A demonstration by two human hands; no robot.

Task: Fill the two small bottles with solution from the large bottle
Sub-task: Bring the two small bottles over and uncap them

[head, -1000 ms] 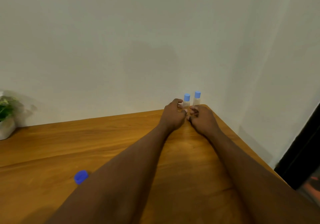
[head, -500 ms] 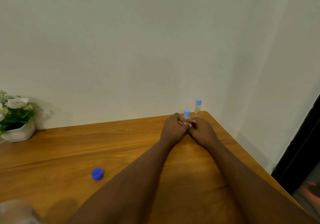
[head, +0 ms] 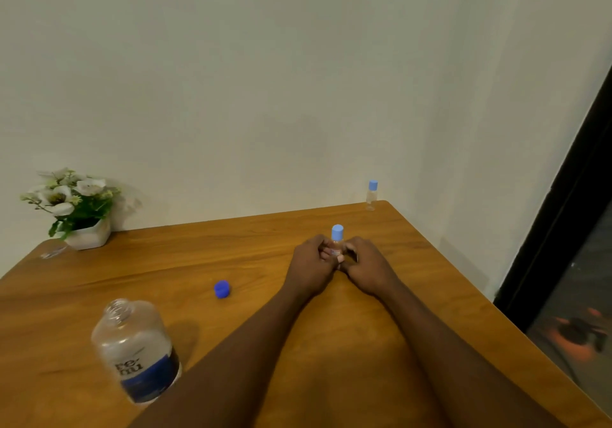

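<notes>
Here, a clear, blue-capped small bottle [head: 337,234].

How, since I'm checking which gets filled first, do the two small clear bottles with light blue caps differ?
The nearer small clear bottle is held between the left hand and right hand, its body partly hidden; the farther small clear bottle stands untouched, fully visible. The nearer is mid-table, the farther at the wooden table's far corner. Both are upright, light blue caps on.
</notes>
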